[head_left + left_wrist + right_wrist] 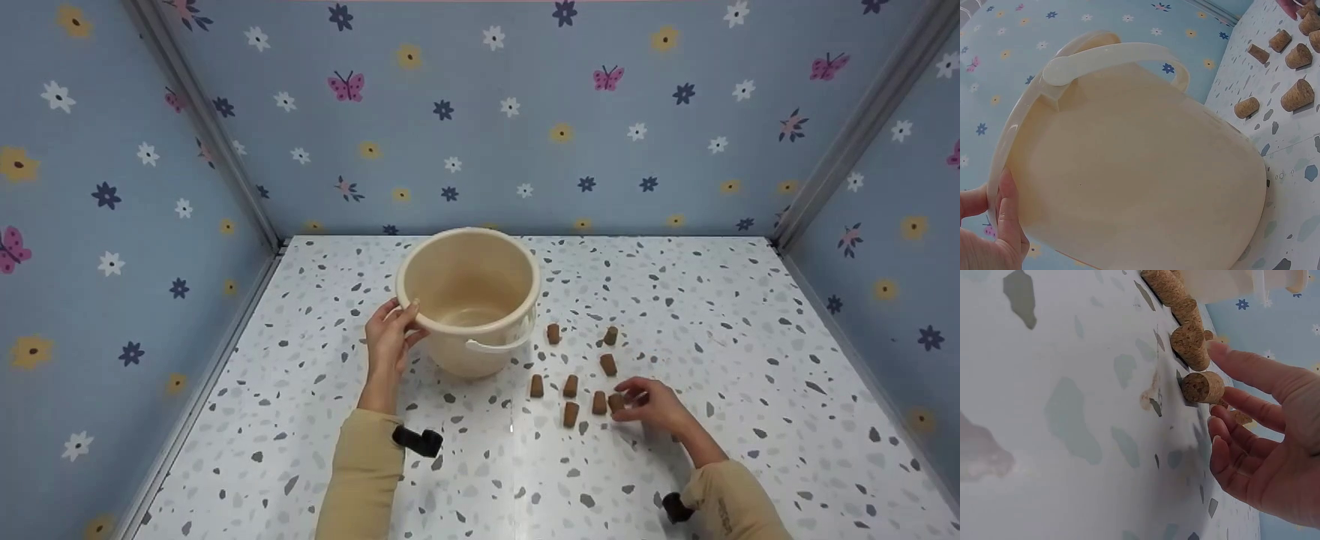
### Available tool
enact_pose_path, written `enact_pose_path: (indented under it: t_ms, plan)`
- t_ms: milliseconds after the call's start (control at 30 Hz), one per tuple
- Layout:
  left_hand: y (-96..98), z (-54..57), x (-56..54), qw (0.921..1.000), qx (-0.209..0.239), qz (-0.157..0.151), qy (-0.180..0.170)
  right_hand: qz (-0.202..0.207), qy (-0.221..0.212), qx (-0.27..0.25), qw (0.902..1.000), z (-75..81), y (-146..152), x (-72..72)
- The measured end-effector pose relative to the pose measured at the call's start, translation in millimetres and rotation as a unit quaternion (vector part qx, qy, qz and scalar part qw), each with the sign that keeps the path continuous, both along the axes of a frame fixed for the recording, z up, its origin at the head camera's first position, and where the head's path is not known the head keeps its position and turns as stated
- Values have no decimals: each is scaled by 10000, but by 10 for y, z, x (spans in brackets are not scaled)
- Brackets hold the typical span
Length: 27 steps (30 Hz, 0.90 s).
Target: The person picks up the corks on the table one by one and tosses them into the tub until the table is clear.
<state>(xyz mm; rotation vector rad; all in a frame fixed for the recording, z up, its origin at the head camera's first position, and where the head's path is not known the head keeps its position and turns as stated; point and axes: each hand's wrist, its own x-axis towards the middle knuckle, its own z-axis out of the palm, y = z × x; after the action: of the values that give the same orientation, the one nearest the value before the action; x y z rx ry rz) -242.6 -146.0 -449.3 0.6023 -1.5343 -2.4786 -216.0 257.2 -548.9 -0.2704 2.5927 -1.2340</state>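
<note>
A cream plastic bucket point(469, 352) with a white handle point(1123, 52) stands on the speckled table, and no corks show inside it. My left hand point(388, 337) grips its rim at the near left, thumb on one side and fingers on the other. To the right of the bucket, several brown tapered corks point(571, 415) are scattered. Around the rightmost cork point(1203, 387), my right hand point(654, 405) has its thumb and fingers spread, index fingertip right at the cork's side. Another cork point(1189, 344) lies close to the thumb tip.
Blue flowered panels point(480, 112) enclose the table at the back and both sides, with grey metal strips point(206, 124) at the corners. The white table point(750, 337) has grey speckles. Black straps point(418, 441) sit on both sleeves.
</note>
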Motion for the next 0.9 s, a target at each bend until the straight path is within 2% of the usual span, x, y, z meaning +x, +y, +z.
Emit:
enact_pose_path:
  t_ms: [267,900]
  plan:
    - [4,2,1,10000,21,6,20,-72,28,45,10000,-63,12,6]
    - [7,-9,-11,9999,117,38,28,-89,124,67,9999,-79,12,-10]
